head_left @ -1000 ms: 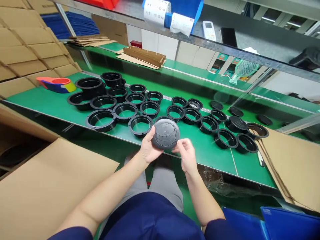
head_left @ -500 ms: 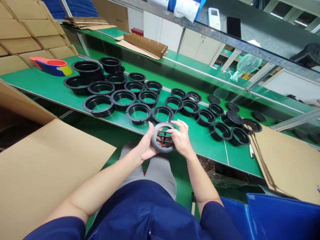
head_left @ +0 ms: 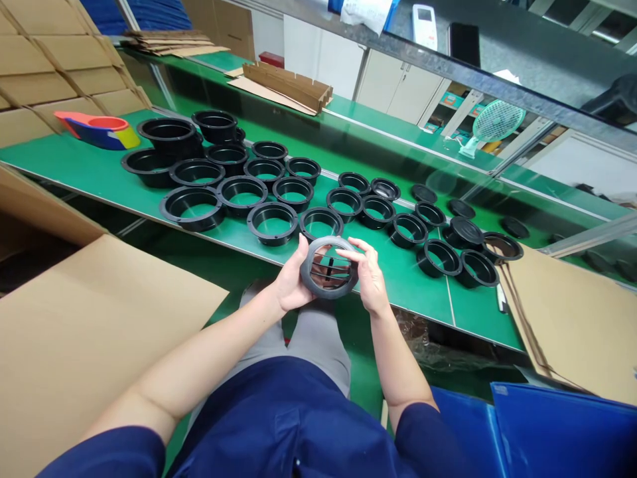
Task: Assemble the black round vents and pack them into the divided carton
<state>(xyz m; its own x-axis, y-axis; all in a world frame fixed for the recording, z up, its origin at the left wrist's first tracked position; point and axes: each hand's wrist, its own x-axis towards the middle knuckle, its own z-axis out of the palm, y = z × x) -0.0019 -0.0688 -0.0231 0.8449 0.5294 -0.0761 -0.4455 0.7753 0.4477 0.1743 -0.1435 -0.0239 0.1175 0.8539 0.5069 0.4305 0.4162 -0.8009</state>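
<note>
Between my hands, over the table's front edge, is a dark grey round air vent (head_left: 330, 292) with thin black slats across its opening. My left hand (head_left: 292, 279) grips its left rim, thumb upright along the side and fingers underneath. On the other side my right hand (head_left: 369, 273) holds the right rim, with fingertips over the top edge near the slats. Just behind the vent stands a black flanged ring (head_left: 322, 214) on the green table (head_left: 398, 279). Several more such rings, like this wide one (head_left: 193, 199), stand in rows to the left and right.
Cardboard sheets lie at left (head_left: 99, 332) and right (head_left: 572, 312). At the far left are a red, blue and yellow tape dispenser (head_left: 99, 133) and stacked cartons (head_left: 44, 66). Overhead runs a metal shelf edge (head_left: 448, 70); a green fan (head_left: 497, 123) shows behind. Blue sheets (head_left: 557, 425) lie lower right.
The vent has tilted and its slats now look more closed across the opening. My right fingers have shifted from inside the opening toward the right rim.
</note>
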